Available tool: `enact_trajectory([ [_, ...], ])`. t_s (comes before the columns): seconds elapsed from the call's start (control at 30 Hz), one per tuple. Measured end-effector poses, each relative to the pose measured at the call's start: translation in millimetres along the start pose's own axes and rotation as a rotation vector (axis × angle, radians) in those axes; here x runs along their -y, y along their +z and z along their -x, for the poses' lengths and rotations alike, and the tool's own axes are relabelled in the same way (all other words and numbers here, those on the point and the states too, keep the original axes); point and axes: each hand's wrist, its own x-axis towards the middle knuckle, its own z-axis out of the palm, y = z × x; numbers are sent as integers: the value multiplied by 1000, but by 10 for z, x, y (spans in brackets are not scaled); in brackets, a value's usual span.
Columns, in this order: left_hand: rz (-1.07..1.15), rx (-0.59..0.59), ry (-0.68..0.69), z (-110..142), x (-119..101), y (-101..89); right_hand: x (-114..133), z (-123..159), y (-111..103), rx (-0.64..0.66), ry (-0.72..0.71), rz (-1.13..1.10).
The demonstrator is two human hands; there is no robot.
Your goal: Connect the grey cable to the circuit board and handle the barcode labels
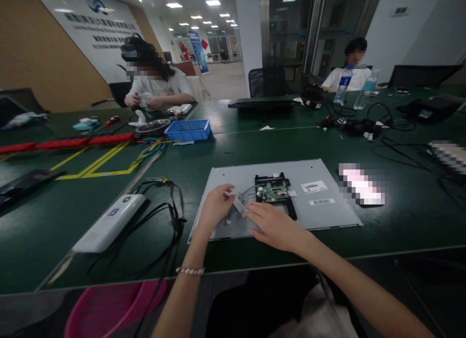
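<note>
A flat grey metal panel (316,216), like the back of a display, lies on the table before me. A green circuit board (273,194) in a black bracket (291,211) sits on it, with thin grey cables running left. My left hand (217,204), a beaded bracelet at its wrist, is over the panel's left part. Its curled thumb and fingers close on the upper end of a whitish strip of tape (239,206). Stretched nearly flat, my right hand (274,226) reaches in from the right, fingertips at the strip's lower end. The cable ends under my left hand are partly hidden.
A white power bank (111,223) with black cables (176,221) lies left of the panel, a phone (360,185) right. Farther back are a blue bin (188,130), a dark flat screen (262,105) and bottles (342,87). Two people sit across the table.
</note>
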Motion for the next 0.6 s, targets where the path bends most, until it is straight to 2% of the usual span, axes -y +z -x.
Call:
enact_trajectory([
  [0.1,-136,-176,57,148,-171,-42,28,-31,142,7,-4,22],
  [0.13,-189,-199,73,209,-238,-49,28,-40,165,7,-4,22],
  [0.23,-314,-115,87,377,-399,-15,37,-58,198,23,-19,15],
  [0.33,-364,-4,42,466,-422,90,68,-46,222,36,-22,14],
  [0.47,-354,11,-20,488,-320,220,123,0,258,26,-10,24],
  [0.6,-387,26,-48,475,-284,241,187,31,204,52,12,16],
])
